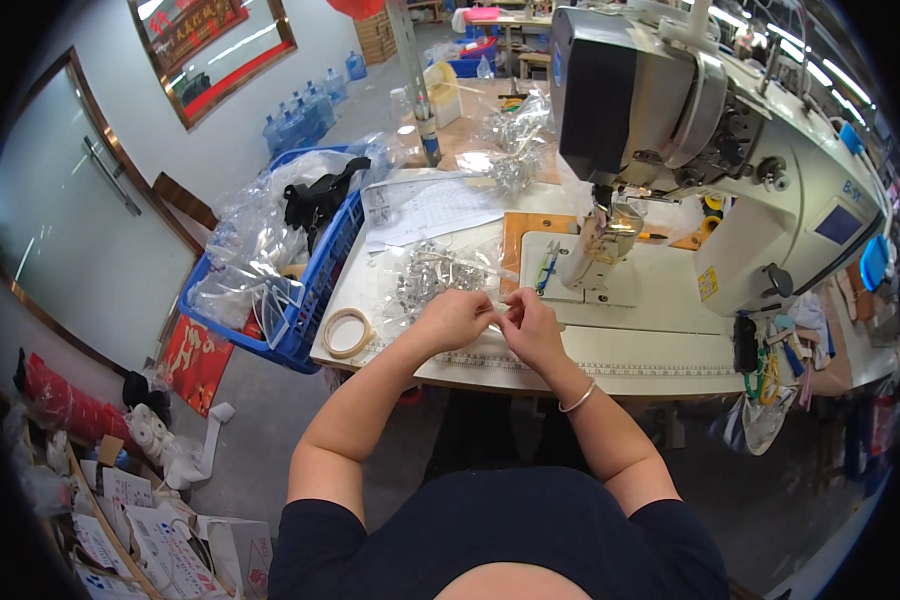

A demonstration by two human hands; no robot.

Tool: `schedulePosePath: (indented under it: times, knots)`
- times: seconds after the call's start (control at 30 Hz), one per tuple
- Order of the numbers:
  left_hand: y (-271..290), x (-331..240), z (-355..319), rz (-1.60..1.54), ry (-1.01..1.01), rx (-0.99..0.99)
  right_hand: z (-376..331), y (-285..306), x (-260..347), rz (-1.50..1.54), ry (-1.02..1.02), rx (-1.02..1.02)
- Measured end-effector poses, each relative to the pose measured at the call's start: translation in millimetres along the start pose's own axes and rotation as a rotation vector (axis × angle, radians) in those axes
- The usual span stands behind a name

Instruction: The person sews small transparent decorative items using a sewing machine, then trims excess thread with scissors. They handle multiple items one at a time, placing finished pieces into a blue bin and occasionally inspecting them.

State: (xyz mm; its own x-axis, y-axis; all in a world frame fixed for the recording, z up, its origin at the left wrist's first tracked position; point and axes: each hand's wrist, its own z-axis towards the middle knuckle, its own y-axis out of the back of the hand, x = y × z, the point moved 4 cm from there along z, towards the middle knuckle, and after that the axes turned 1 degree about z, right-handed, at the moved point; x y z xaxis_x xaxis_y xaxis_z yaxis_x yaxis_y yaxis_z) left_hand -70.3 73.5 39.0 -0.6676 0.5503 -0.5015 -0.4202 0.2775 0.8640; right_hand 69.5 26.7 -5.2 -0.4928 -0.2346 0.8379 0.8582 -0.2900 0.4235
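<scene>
My left hand [452, 318] and my right hand [530, 328] meet near the front edge of the white sewing table [610, 345]. Both pinch a small pale strip [497, 311] between their fingertips; the piece is too small to make out. Just behind my hands lies a clear plastic bag of small white pieces [432, 275]. The sewing machine [690, 150] stands at the right, its needle area [602, 235] a little beyond my right hand. A silver bangle [577, 399] is on my right wrist.
A roll of tape [347, 333] lies at the table's left corner. Papers [425, 210] lie farther back. A blue crate [310, 270] full of plastic bags stands left of the table. Boxes and rolls [140, 480] clutter the floor at lower left. Tools hang at the table's right edge [765, 370].
</scene>
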Motion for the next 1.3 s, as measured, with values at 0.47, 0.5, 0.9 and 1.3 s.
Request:
schedulePosePath:
  times: [0.47, 0.5, 0.9, 1.3]
  knots:
    - [-11, -9, -16, 0.152, -0.104, -0.048, -9, 4, -7, 0.081, 0.031, 0.200]
    - [-19, -8, -17, 0.175, -0.134, -0.090, -12, 9, -8, 0.005, 0.079, 0.206]
    - [-60, 12, -46, -0.127, -0.309, -0.452, 6, 212, -122, -0.407, -0.022, -0.454]
    - [-52, 16, -10, -0.116, 0.067, -0.114, 109, 213, -130, -1.234, 0.334, -0.065]
